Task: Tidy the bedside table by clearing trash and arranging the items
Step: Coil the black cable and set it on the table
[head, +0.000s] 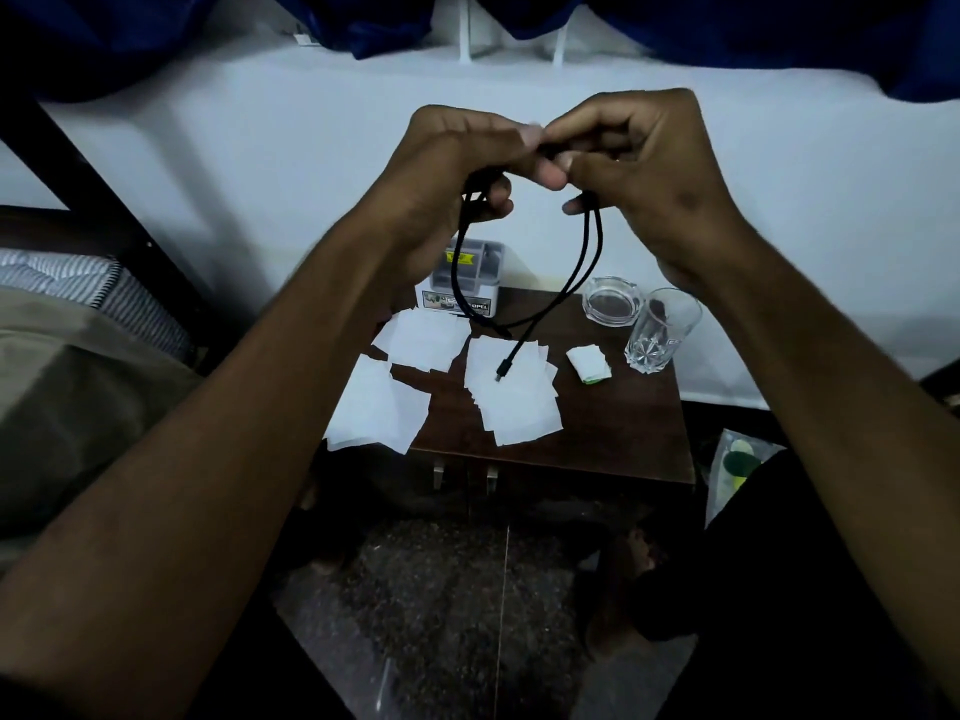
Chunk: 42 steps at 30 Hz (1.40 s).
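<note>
While both hands [540, 163] pinch cable [460, 283] | papers [379, 413] overhang table [623, 423] edge

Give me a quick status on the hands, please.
Left hand and right hand both gripping thin black cable. Plug dangles over white paper squares. Nothing obstructing.

Black cable [524, 324] looped, plug end dangling over white paper scraps [511, 392] scattered on dark wooden surface [613, 423], folded white-green wrapper [588, 362], clear ashtray [612, 299], upright glass tumbler [662, 330], grey box [470, 283] at rear.
</note>
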{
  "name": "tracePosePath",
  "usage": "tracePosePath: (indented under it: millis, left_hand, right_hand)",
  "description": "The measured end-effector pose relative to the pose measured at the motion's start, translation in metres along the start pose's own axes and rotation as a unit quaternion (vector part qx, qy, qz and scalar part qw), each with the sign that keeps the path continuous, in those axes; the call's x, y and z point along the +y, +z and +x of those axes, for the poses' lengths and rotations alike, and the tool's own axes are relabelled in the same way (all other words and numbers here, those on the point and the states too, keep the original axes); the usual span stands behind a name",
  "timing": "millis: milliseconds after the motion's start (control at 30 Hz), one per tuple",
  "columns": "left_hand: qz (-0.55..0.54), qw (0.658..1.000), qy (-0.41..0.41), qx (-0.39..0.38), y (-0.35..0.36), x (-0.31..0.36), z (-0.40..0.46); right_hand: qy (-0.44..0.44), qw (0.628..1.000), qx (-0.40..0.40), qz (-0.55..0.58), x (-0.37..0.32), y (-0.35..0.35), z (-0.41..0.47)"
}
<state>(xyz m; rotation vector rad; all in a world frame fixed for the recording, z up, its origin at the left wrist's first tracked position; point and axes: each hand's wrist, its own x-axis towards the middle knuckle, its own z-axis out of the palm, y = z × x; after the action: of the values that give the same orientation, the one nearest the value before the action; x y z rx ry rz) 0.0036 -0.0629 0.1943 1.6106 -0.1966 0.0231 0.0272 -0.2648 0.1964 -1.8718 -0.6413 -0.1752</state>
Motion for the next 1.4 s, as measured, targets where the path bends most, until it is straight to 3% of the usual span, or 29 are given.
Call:
tracePosePath:
  millis: [233,567,700,967,1200,1300,1400]
  left_hand:
    - [0.022,1.0,0.014,-0.009,-0.013,0.001,-0.003]
    - [-0.015,1.0,0.021,0.012,-0.034,-0.027,-0.022]
    - [-0.047,0.999,-0.011,0.022,-0.039,-0.044,-0.036]
    - [-0.03,0.997,-0.06,0.023,-0.043,-0.052,-0.042]
    - [-0.047,0.998,-0.039,-0.027,-0.033,-0.027,-0.036]
    - [0.014,0.999,-0.011,-0.034,-0.024,-0.012,-0.025]
    - [0.036,0.999,0.019,-0.019,-0.02,-0.003,-0.019]
  right_hand:
    - [0.024,0.992,0.017,0.121,0.006,-0.001,-0.004]
    - [0.037,0.936,0.209,0.28,0.004,-0.021,-0.004]
    - [0.014,0.93,0.269,0.25,0.0,-0.035,0.002]
    - [-0.027,0.952,0.263,0.154,-0.007,-0.048,0.004]
    - [-0.041,0.991,0.126,0.005,-0.032,-0.02,-0.002]
    - [-0.051,0.989,0.067,-0.122,-0.034,-0.007,0.001]
    - [-0.037,0.983,0.068,-0.167,-0.025,-0.001,-0.001]
